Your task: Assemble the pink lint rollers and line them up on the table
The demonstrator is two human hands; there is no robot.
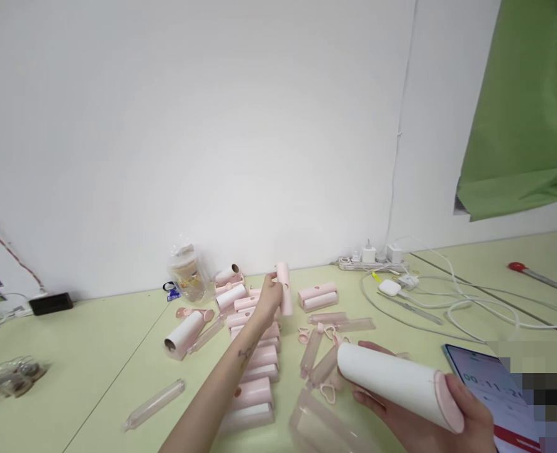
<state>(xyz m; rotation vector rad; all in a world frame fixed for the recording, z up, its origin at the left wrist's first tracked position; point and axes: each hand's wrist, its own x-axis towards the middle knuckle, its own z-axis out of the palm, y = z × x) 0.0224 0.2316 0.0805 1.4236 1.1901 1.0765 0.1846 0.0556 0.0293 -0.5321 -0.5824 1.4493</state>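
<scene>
My left hand (pixel 271 296) is stretched out over the table toward the wall, its fingers closed around a pink lint roller cover (pixel 285 292) held upright. At the lower right, my right hand (pixel 464 409) grips a white lint roller (pixel 391 384) with a pink end cap, tilted toward the camera. Under my left forearm runs a column of pink and white lint rollers (pixel 254 393), partly hidden by the arm. Another lint roller (pixel 318 296) lies right of my left hand. Clear pink handles (pixel 311 352) and heart-shaped pink clips (pixel 328 393) are scattered between my hands.
A phone (pixel 495 390) showing a timer lies by my right hand. White cables (pixel 476 308) run from a power strip (pixel 372 263) along the wall. A plastic-wrapped cup (pixel 186 274) stands at the back. One clear handle (pixel 155 404) lies at front left; a black adapter (pixel 50 304) sits far left.
</scene>
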